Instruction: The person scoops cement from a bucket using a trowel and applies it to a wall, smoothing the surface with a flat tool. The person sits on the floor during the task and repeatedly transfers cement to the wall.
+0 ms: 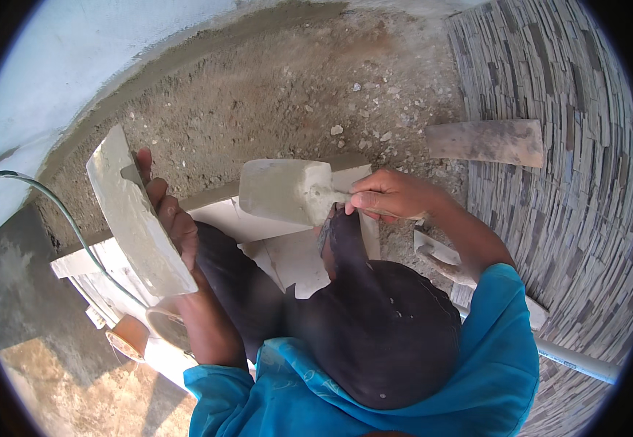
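Head view has you looking down past your own lap; at the far left a green hose (76, 226) curves down from the white wall (76, 58) and passes behind the flat board in your left hand; below it, by the end of the tiled ledge (298, 251), sits an orange-brown container (128, 339), partly hidden by your forearm; your left grip (173, 215) holds that flat board (138, 218), fingers along its right edge, the plate tilted and smeared with grey mortar; beyond it bare, stony ground (222, 124) reaches up to the wall's foot.

Near the middle, the broad-bladed trowel (280, 193) points left from your right hand, its blade coated in grey and seen over the ledge; you cannot tell from this angle whether blade and ledge touch; your right grip (389, 197) is closed around the handle, fingers and thumb pressed together; board and trowel are apart.

Just right of your knee, a second tool (444, 262) with a handle lies near your right forearm; farther up, a stained grey slab (488, 142) overlaps the strip-stone surface (564, 197); a pale blue pipe (579, 362) crosses that surface at the lower right.
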Available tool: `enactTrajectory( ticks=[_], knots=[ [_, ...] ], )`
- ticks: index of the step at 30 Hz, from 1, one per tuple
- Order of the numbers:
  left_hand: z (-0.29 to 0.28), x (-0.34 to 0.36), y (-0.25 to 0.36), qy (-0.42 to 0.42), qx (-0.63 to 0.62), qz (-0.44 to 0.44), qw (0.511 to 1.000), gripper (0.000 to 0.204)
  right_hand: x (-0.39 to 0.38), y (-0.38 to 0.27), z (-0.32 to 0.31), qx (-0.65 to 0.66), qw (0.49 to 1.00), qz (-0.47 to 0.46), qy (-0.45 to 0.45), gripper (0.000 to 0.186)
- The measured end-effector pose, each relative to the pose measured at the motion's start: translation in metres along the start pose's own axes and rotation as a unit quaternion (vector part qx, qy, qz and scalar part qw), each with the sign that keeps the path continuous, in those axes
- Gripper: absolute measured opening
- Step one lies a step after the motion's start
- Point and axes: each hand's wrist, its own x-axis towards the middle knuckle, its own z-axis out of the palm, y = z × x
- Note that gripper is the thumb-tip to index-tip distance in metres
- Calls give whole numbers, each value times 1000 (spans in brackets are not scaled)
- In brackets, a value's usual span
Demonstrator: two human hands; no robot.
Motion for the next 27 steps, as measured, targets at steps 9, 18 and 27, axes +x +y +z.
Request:
enactTrajectory(
  ticks=[9,18,27],
  knots=[
    [-65,-21,-1,106,166,117,973,57,-23,60,6,-285,822,-218,441,34],
    [-24,19,15,-143,157,102,972,53,-9,34,22,-355,662,-329,571,26],
    [-6,14,23,-164,194,122,959,53,6,7,22,-380,643,-356,562,19]
  ],
)
